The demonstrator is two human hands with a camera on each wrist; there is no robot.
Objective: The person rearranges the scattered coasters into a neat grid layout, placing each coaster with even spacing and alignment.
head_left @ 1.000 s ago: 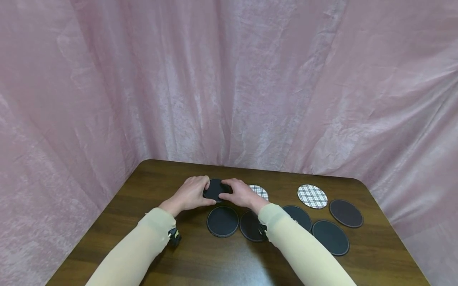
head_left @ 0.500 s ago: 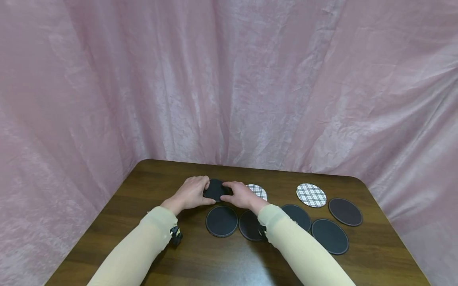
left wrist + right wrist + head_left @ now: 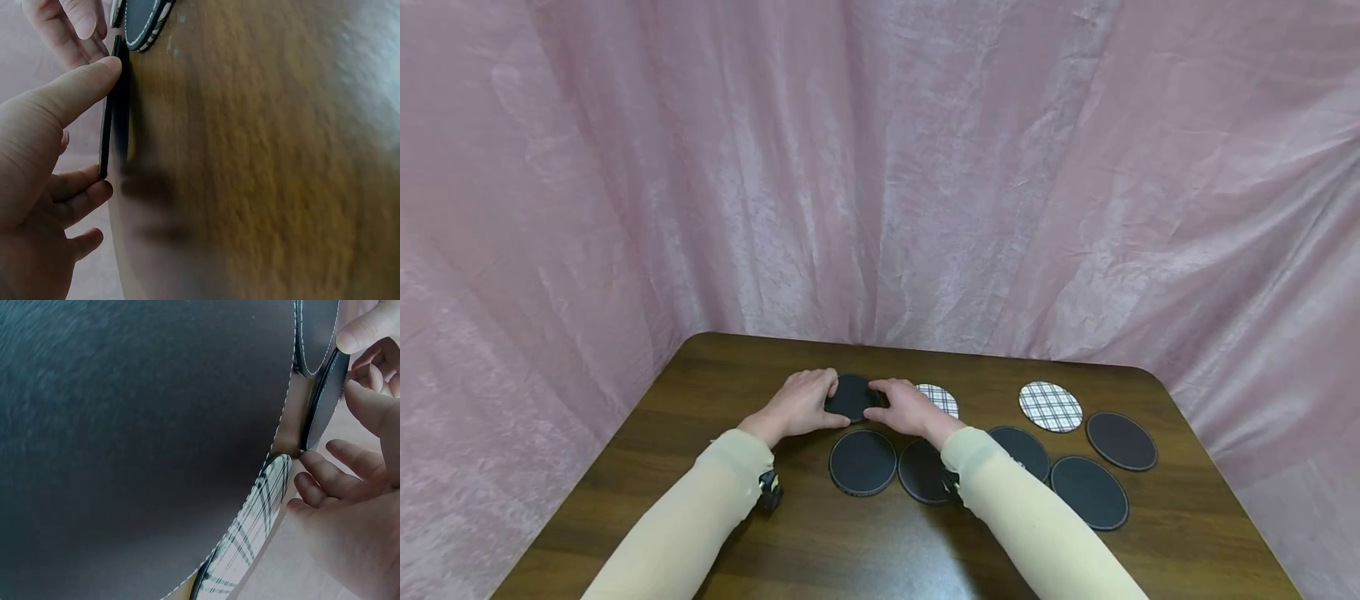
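A round black coaster (image 3: pixel 852 398) is between the hands near the table's far edge. My left hand (image 3: pixel 802 403) grips its left side, thumb on the near rim and fingers on the far rim. From the right, my right hand (image 3: pixel 912 408) holds the same coaster by its rim, thumb near and fingers far. The left wrist view shows the coaster (image 3: pixel 107 119) edge-on, slightly above the wood with a shadow beneath. Right-hand fingertips (image 3: pixel 306 457) meet its rim in the right wrist view. A plaid coaster (image 3: pixel 938 401) lies partly behind the right hand.
On the wooden table (image 3: pixel 715 517) lie more dark coasters: one (image 3: pixel 862 462) just in front of the hands, another (image 3: pixel 923 472) partly under the right forearm, several to the right. A second plaid coaster (image 3: pixel 1050 407) sits back right. A pink curtain (image 3: pixel 880 167) hangs behind.
Both hands and the coaster between them stay almost still. The right fingertips shift very slightly to the right. The head view drifts a little, so the other coasters appear slightly higher and further left.
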